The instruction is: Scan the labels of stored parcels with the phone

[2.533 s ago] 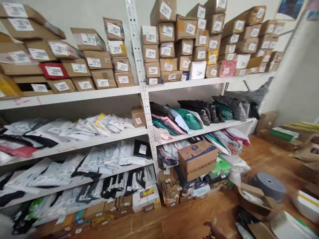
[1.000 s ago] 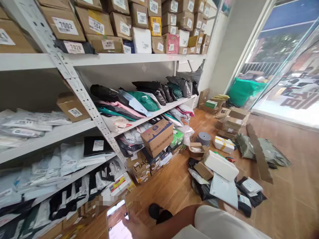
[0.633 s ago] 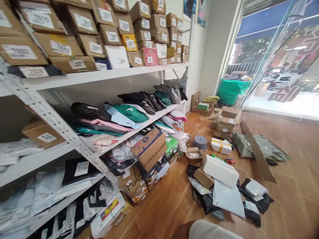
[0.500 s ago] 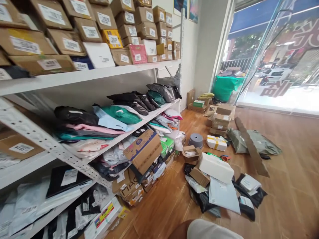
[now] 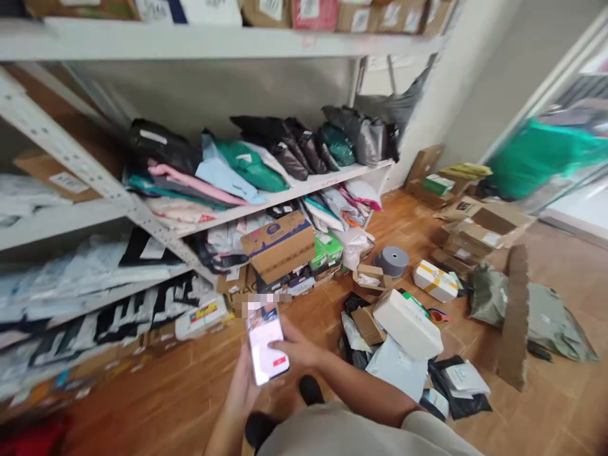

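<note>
A lit smartphone (image 5: 260, 345) is held upright in front of me, its screen towards me. My left hand (image 5: 244, 383) is closed round the phone's left side and lower back. From the right, my right hand (image 5: 299, 348) also grips the phone, with its thumb over the screen and its other fingers partly hidden behind. A mostly white page with a picture at the top and a small red button shows on the screen. The phone's top is blurred out.
White shelving (image 5: 327, 183) on the left bears bagged parcels and cartons. A printed cardboard box (image 5: 280, 250) juts out below. On the floor at right lie a white foam box (image 5: 408, 324), several parcels, a grey roll (image 5: 392, 261), scissors (image 5: 437, 315) and a long cardboard strip (image 5: 514, 316).
My view has tilted down and turned slightly left. Both hands and the smartphone, out of view before, now show at lower centre.
</note>
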